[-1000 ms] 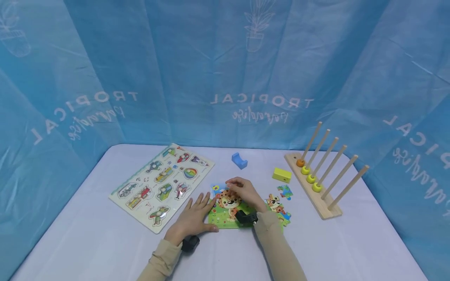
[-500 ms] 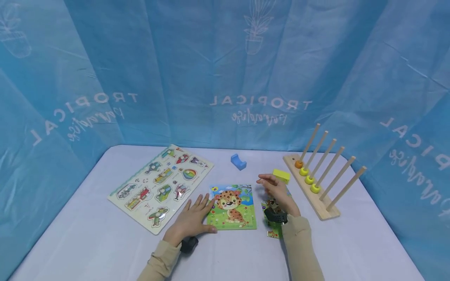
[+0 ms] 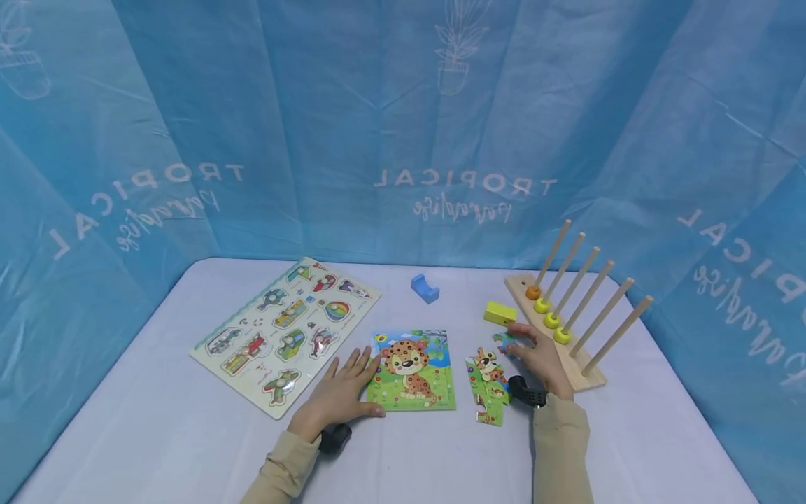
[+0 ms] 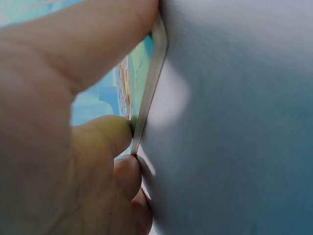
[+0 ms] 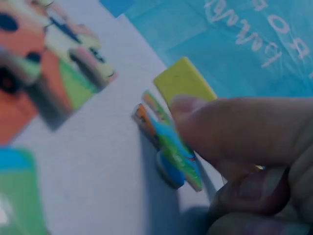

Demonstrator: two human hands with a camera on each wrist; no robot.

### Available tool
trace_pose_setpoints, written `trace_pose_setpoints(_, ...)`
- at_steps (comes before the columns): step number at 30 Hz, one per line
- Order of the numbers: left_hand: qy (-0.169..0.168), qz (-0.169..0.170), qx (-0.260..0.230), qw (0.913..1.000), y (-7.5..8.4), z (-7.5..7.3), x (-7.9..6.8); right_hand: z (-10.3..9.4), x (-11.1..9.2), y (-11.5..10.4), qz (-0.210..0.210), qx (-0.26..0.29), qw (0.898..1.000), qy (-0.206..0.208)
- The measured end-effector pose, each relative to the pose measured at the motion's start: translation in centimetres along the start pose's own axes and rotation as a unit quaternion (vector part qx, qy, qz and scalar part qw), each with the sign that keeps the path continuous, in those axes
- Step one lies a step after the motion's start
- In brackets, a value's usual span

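Observation:
A square puzzle board (image 3: 434, 385) with a leopard picture lies in the middle of the table. My left hand (image 3: 336, 397) rests at its left edge, fingers spread, thumb at the near corner; the left wrist view shows the fingertips along the board's edge (image 4: 149, 93). To the right, my right hand (image 3: 540, 360) pinches a blue and green jigsaw piece (image 5: 171, 142) between thumb and fingers. The piece stands tilted over the table in the right wrist view, its far side hidden. Several loose jigsaw pieces (image 3: 488, 381) lie overlapping between the board and this hand.
A yellow block (image 3: 500, 313) sits just beyond my right hand, and a blue curved block (image 3: 425, 288) farther back. At right stands a wooden peg rack (image 3: 582, 374) with beads on some pegs. A vehicle puzzle board (image 3: 258, 332) lies at left. Blue cloth hangs behind.
My right hand has moved right from over the leopard board, past the loose pieces, to a jigsaw piece near the yellow block, now between its fingers. The left hand has stayed at the board's edge.

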State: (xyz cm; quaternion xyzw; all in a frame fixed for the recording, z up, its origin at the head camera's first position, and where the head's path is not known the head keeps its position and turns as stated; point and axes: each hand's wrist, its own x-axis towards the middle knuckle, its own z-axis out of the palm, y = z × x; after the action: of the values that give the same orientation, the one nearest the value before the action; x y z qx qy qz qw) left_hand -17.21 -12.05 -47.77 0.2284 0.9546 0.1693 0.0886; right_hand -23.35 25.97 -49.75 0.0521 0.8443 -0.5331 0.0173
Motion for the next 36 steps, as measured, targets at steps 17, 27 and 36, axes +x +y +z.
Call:
trace_pose_setpoints(17, 0.005, -0.001, -0.001, 1.0000, 0.0, 0.1, 0.0, 0.4, 0.3, -0.9, -0.023, -0.071, 0.997, -0.009)
trace_pose_setpoints(27, 0.007, -0.001, 0.001, 1.0000, 0.0, 0.1, 0.1, 1.4, 0.2, -1.8, 0.022, -0.079, 0.997, 0.004)
trace_pose_setpoints(36, 0.007, -0.003, -0.006, 1.0000, 0.0, 0.1, 0.0, 3.2, 0.4, -2.7, 0.012, 0.027, 1.000, -0.006)
